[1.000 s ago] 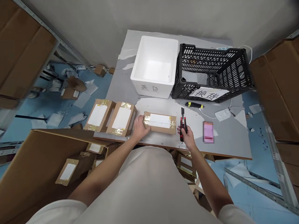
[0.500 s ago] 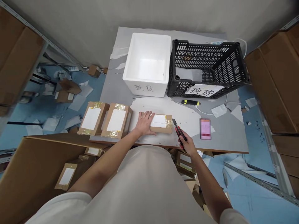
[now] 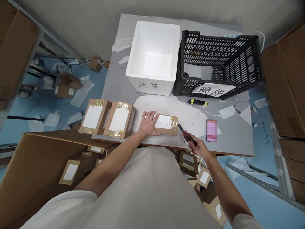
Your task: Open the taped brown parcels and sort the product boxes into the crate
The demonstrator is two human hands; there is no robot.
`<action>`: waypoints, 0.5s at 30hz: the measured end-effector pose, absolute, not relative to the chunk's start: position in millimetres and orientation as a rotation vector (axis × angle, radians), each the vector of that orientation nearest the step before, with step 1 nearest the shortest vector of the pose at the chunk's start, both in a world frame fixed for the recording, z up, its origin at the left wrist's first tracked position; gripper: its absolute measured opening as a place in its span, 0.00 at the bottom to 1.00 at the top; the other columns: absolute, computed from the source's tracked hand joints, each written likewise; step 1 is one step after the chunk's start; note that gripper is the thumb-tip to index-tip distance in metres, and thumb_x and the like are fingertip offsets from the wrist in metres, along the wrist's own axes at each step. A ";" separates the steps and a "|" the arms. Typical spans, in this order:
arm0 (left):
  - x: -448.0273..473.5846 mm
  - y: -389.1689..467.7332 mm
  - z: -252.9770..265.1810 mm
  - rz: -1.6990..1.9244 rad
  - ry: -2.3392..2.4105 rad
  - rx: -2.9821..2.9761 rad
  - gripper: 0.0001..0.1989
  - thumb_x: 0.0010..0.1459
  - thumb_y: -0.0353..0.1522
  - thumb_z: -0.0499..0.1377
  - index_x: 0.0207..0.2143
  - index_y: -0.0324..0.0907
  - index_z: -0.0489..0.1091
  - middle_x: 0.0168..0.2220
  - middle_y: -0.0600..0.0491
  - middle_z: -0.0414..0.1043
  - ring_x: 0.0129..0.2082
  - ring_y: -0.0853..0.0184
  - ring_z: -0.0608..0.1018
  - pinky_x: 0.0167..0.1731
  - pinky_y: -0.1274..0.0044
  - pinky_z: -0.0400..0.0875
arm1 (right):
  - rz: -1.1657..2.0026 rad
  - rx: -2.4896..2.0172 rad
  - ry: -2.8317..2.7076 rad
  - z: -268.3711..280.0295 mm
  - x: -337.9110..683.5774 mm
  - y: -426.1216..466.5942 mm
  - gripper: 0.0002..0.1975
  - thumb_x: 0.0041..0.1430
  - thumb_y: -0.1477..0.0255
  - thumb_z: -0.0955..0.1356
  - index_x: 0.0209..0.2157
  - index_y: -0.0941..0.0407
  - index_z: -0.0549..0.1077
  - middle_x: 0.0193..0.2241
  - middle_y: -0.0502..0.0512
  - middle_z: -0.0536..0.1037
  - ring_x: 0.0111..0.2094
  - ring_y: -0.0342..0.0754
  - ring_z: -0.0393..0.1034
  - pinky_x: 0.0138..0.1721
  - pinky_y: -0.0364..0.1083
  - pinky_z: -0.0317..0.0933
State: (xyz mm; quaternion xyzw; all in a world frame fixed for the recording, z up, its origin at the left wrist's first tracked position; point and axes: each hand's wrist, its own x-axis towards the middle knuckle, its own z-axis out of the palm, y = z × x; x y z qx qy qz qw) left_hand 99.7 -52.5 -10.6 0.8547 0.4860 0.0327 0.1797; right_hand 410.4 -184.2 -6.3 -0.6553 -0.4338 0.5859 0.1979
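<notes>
A small taped cardboard box (image 3: 172,126) with a white label lies near the table's front edge. My left hand (image 3: 149,124) grips its left end, fingers over the top and thumb along the near side. In my right hand (image 3: 198,148) is a red-and-black utility knife (image 3: 188,136), its handle partly covered by my fingers. The knife's tip points up and left, close to the box's right end but apart from it. Left of my left hand stand two larger labelled boxes, one nearer (image 3: 119,121) and one farther left (image 3: 92,117).
Behind stand a white foam box (image 3: 152,86) and a black plastic crate (image 3: 219,81). A yellow-and-black cutter (image 3: 197,102) lies before the crate, and a phone (image 3: 211,130) at right. A large open carton (image 3: 35,165) with parcels is at lower left.
My right hand has drawn the knife slightly right and down, away from the box's end. My left hand stays on the box. The camera view has shifted a little.
</notes>
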 end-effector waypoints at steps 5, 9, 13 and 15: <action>100.1 -52.4 -10.1 0.126 1.369 2.423 0.58 0.32 0.52 0.66 0.63 0.37 0.51 0.61 0.36 0.54 0.61 0.42 0.56 0.61 0.52 0.33 | 1.670 -1.821 -1.189 -13.8 402.9 -213.1 0.34 0.56 0.54 0.64 0.62 0.52 0.59 0.17 0.44 0.64 0.11 0.40 0.56 0.12 0.43 0.56; 99.3 -53.4 -11.6 0.125 1.362 2.451 0.58 0.32 0.52 0.66 0.63 0.37 0.51 0.62 0.37 0.54 0.61 0.43 0.55 0.61 0.53 0.33 | 1.683 -1.823 -1.154 -16.9 401.3 -230.7 0.34 0.57 0.54 0.63 0.63 0.53 0.57 0.17 0.44 0.64 0.11 0.40 0.57 0.12 0.42 0.56; 98.4 -54.4 -12.8 0.165 1.346 2.472 0.56 0.35 0.53 0.64 0.63 0.36 0.51 0.61 0.36 0.55 0.61 0.44 0.56 0.61 0.53 0.33 | 1.651 -1.848 -1.104 -12.2 409.7 -226.8 0.36 0.57 0.53 0.63 0.63 0.54 0.57 0.18 0.44 0.66 0.11 0.39 0.57 0.12 0.41 0.56; 97.8 -54.7 -13.5 0.180 1.336 2.477 0.56 0.35 0.52 0.65 0.63 0.36 0.51 0.61 0.36 0.56 0.61 0.44 0.56 0.61 0.53 0.34 | 1.563 -1.850 -1.070 -9.0 409.6 -216.3 0.36 0.57 0.53 0.64 0.63 0.53 0.56 0.19 0.44 0.67 0.11 0.39 0.58 0.12 0.41 0.56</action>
